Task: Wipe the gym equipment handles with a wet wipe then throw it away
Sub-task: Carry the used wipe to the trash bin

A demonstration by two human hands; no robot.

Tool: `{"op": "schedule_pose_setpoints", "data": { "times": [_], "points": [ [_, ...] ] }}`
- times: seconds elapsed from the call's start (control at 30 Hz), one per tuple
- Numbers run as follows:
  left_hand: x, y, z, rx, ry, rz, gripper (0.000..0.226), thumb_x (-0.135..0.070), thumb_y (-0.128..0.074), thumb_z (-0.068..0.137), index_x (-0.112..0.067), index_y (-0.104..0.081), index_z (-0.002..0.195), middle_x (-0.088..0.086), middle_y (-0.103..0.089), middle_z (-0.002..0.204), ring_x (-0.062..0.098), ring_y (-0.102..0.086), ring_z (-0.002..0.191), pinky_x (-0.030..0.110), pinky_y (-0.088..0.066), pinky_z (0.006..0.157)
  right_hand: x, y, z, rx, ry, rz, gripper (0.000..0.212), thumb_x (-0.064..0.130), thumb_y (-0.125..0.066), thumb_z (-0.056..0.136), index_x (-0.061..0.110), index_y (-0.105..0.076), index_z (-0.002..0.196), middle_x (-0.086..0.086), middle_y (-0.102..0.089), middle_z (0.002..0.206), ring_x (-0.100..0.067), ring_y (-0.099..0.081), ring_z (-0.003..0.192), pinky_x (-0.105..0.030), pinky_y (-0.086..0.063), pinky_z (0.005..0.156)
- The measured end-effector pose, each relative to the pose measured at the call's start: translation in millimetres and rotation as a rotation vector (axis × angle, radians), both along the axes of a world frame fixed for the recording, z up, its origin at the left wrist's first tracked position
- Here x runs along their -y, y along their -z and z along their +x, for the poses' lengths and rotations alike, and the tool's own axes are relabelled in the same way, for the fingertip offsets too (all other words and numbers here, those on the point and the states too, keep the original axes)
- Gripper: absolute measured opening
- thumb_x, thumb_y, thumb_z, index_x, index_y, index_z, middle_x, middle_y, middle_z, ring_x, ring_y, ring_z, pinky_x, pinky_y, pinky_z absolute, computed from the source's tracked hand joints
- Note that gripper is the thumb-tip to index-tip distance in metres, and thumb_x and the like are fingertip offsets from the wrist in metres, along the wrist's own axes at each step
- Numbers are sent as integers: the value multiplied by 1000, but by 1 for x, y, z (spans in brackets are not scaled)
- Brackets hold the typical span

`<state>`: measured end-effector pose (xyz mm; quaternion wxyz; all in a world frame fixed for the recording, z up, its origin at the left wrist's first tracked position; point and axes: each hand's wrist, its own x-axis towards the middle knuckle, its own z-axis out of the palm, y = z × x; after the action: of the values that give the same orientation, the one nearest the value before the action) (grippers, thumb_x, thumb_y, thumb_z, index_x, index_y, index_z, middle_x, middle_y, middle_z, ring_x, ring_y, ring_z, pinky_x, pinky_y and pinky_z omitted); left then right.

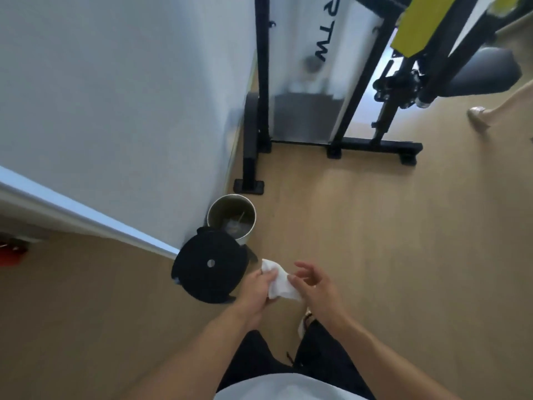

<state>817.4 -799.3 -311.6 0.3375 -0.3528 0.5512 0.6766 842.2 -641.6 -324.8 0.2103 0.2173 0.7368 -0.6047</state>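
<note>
Wet wipe [281,282] is crumpled white, held in front of me above the floor, between both hands. My left hand [256,287] has the grip: fingers and thumb curled round the wipe's left edge, clamped on it. My right hand [313,284] is just right of the grip, fingers spread and relaxed, apart; its thumb side touches the wipe's right edge, but it's not closed on anything.

Just left of the grip and lower down: round black lid [210,268], tipped open, small silver disc at its centre. Beyond the lid, further from me: the metal bin [230,217], open at the top, something pale inside, too blurred to tell what. The bin stands on the wooden floor [375,241] in the corner against the white wall [115,96].

Well beyond the grip, ahead: black frame of a gym machine [331,145] with feet on the floor and a white panel carrying dark letters. Ahead and right of the grip: yellow bars [415,30] and a dark padded seat [478,73]. Far right: someone else's foot [478,116] on the floor.

Below the grip, toward me: my dark shorts [288,362], white shirt hem, one shoe [305,321] partly hidden under my right wrist.
</note>
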Motion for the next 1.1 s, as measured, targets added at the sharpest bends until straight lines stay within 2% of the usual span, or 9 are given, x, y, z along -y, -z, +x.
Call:
{"op": "schedule_pose_setpoints", "data": {
  "times": [0.07, 0.2, 0.33, 0.43, 0.5, 0.57, 0.7, 0.9, 1.1],
  "points": [
    [-11, -1, -14, 23, -46, -11, 23, -22, -53, 104, -8, -65, 118, 12, -72, 102, 22, -69, 87, 30, -56, 68, -14, 8, -27, 41, -136, -36, 37, 35, -84, 81, 43, -66, 113, 5, -72, 89, -14, -72, 87, -34, -60, 82],
    [-35, 0, -36, 78, -93, -63, 30, -33, -50, 105, -10, -67, 114, 11, -70, 99, 20, -66, 82, 28, -53, 65, -32, 13, -81, 63, -390, -6, 45, 29, -87, 78, 36, -67, 117, 8, -59, 69, -7, -59, 66, -26, -50, 67],
    [-50, 8, -45, 95, -147, -78, 43, -48, -40, 106, -19, -72, 110, 5, -69, 91, 17, -62, 78, 27, -50, 67, -29, 22, -118, 54, -534, 135, 14, 33, -86, 79, 43, -75, 77, 13, -52, 55, -6, -45, 54, -28, -37, 58],
    [-49, 19, -47, 106, -261, -73, 48, -56, -37, 104, -24, -72, 106, 8, -76, 97, 20, -69, 83, 33, -52, 76, -13, 27, -135, 96, -522, 191, 17, 30, -83, 83, 30, -70, 71, 13, -60, 58, 1, -52, 52, -21, -44, 56],
    [-40, 31, -48, 122, -324, -92, 46, -57, -40, 102, -22, -70, 106, 7, -76, 99, 19, -72, 83, 32, -53, 74, 1, 35, -144, 152, -477, 173, 13, 28, -80, 85, 24, -70, 78, 7, -70, 70, -7, -63, 65, -34, -58, 68],
    [-26, 49, -50, 114, -358, -126, 43, -53, -44, 102, -19, -70, 107, 6, -76, 100, 19, -72, 84, 33, -53, 74, 15, 46, -152, 197, -389, 114, 12, 23, -78, 88, 15, -69, 86, -5, -74, 80, -15, -67, 69, -40, -59, 71],
    [11, 83, -64, 78, -361, -194, 34, -41, -48, 104, -17, -71, 109, 5, -74, 108, 21, -71, 93, 35, -55, 79, 45, 67, -173, 277, -247, 63, 13, 23, -76, 91, 12, -70, 93, -6, -74, 76, -8, -63, 54, -17, -49, 50],
    [66, 135, -111, 17, -329, -261, 23, -35, -52, 103, -22, -68, 112, -2, -73, 108, 14, -70, 96, 33, -57, 87, 86, 144, -208, 374, -72, 89, 22, 31, -79, 88, 13, -69, 96, -3, -71, 68, -8, -57, 50, -17, -50, 49],
    [92, 216, -158, -13, -360, -303, 10, -36, -53, 102, -37, -63, 104, -7, -69, 111, 9, -67, 103, 36, -56, 96, 118, 261, -250, 473, -33, 117, 13, 16, -76, 89, 17, -68, 100, -6, -73, 93, -17, -71, 83, -24, -57, 64]
  ]
}}
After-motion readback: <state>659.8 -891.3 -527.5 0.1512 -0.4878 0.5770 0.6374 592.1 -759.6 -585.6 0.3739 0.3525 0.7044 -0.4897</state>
